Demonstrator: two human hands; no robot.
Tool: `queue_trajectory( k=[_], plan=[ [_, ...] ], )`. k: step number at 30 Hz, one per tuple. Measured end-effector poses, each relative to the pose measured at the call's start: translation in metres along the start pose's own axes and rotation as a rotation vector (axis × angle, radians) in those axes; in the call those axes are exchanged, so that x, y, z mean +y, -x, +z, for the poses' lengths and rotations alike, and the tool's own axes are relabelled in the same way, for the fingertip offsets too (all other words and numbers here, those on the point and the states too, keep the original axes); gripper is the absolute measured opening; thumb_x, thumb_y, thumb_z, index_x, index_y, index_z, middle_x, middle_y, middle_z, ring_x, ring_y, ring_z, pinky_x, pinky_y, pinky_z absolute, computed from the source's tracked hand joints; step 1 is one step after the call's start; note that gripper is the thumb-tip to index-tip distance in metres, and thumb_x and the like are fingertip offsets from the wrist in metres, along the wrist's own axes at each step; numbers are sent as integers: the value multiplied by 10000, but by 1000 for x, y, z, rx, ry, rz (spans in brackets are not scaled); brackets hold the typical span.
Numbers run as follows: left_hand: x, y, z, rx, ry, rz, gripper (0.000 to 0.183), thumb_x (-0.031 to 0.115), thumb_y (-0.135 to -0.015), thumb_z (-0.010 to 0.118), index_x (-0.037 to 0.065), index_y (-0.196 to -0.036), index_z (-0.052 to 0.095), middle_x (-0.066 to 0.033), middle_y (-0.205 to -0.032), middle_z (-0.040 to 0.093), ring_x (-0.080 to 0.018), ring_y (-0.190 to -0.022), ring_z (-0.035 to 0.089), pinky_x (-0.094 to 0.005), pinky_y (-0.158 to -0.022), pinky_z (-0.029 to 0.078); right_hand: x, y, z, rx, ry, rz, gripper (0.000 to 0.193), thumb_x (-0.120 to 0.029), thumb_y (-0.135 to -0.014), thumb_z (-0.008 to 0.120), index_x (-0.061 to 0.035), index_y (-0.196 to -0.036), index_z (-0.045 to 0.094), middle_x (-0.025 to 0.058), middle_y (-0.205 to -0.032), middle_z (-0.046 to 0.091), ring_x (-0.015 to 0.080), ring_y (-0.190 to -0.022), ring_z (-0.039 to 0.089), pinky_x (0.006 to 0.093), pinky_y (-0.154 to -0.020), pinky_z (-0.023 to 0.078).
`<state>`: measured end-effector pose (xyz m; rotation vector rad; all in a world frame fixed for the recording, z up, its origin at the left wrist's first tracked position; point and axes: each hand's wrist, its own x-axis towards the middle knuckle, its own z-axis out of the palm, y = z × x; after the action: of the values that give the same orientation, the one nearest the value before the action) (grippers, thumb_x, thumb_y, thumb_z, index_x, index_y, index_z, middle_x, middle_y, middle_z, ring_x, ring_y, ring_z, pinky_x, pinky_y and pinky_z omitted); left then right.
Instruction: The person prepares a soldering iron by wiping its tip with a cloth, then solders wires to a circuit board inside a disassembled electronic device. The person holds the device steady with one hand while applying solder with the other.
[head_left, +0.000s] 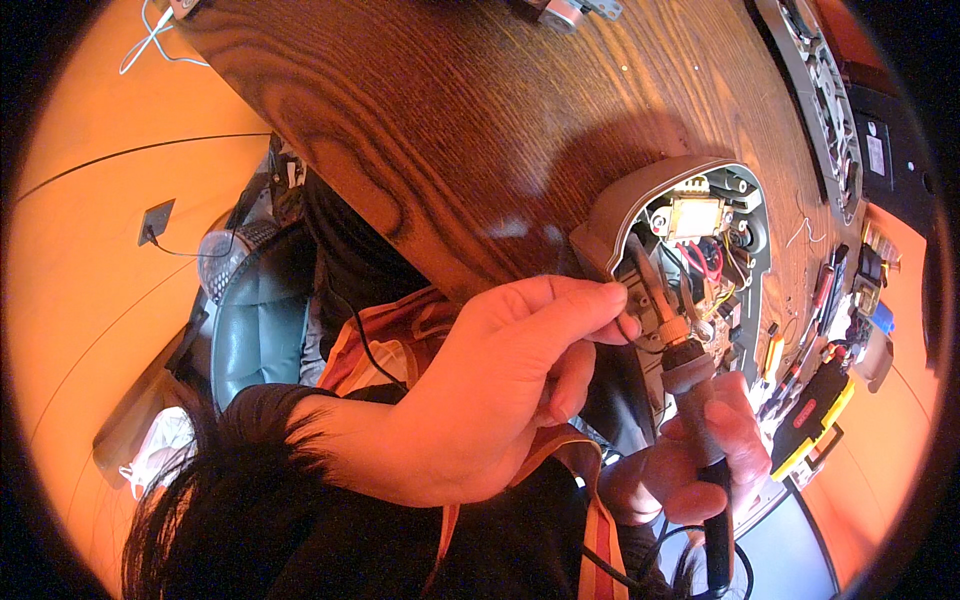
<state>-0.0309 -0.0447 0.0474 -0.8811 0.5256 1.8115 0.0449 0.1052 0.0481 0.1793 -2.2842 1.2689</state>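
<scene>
A soldering iron with a dark handle and a metal tip is gripped in my right hand. Its tip points up into an open grey plastic housing. Inside the housing are a pale rectangular part, red wires and other coloured wires, and small boards. My left hand is at the housing's left edge, thumb and forefinger pinched together beside the iron's tip. A thin dark wire runs from those fingertips; its far end is hard to make out.
The housing lies on a dark wood-grain table. To the right are a long grey frame, several hand tools and a black-and-yellow case. A teal chair stands at the left. The iron's black cord loops at the bottom.
</scene>
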Motion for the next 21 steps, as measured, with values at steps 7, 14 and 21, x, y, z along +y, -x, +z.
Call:
queue_trajectory(
  k=[7, 14, 21],
  plan=[
    [0, 0, 0, -10, 4, 7, 222, 262, -898, 512, 65, -798, 536, 36, -453, 349, -64, -383, 267, -220, -431, 217, -5, 2, -9, -15, -68, 146, 400, -374, -867, 535, 21, -914, 503, 116, -600, 469, 158, -523, 448, 278, -509, 338],
    [0, 1, 1, 9, 0, 9, 219, 256, -897, 515, 62, -799, 535, 43, -456, 349, -55, -381, 271, -215, -428, 217, -2, 15, -18, 98, -373, 92, 304, -200, -746, 668, 3, -904, 506, 114, -767, 501, 194, -695, 469, 355, -749, 359],
    [-2, 1, 2, -12, -3, 40, 226, 265, -901, 510, 64, -801, 532, 44, -462, 347, -56, -381, 272, -216, -430, 223, 0, 12, -24, 69, -110, 22, 391, -378, -788, 681, -27, -918, 566, 52, -643, 495, 142, -476, 421, 286, -431, 223]
  ],
)
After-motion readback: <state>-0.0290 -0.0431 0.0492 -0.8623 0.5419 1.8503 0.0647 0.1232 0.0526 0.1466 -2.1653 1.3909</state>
